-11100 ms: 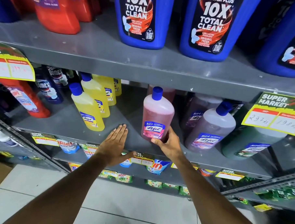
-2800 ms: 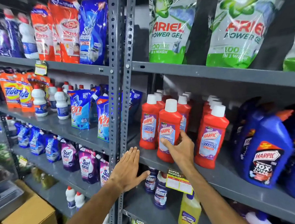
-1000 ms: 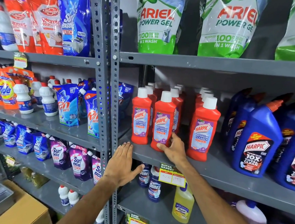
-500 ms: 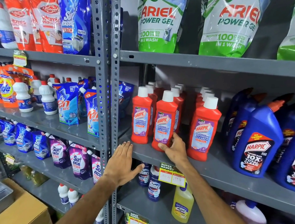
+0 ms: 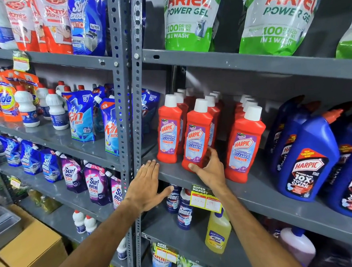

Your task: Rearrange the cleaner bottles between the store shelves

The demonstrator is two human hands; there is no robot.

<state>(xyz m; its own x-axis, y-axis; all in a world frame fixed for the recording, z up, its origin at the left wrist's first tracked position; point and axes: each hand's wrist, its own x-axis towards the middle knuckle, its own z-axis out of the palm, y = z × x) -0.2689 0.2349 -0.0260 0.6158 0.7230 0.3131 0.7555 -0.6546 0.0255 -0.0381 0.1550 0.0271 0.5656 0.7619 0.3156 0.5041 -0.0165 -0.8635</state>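
Several red Harpic bathroom cleaner bottles with white caps stand in rows on a grey metal shelf [image 5: 260,192]. My right hand [image 5: 210,170] grips the base of the front middle red bottle [image 5: 196,136], thumb at its lower left, fingers round its right side; the bottle stands upright on the shelf. Another red bottle [image 5: 169,131] stands to its left and a third [image 5: 245,144] to its right. My left hand [image 5: 148,186] is open with fingers spread, flat against the shelf's front edge beside the upright post, holding nothing.
Large blue Harpic bottles [image 5: 307,158] crowd the shelf's right end. Green Ariel pouches [image 5: 188,19] hang above. Below are Domex bottles [image 5: 183,213], a yellow bottle [image 5: 217,231] and a price tag [image 5: 206,198]. Left bay holds detergent pouches [image 5: 80,117]. A cardboard box [image 5: 29,254] sits bottom left.
Over the last second my right hand has closed further round the base of the middle red bottle. My left hand has stayed at the shelf edge. Earlier I was at a lower shelf.
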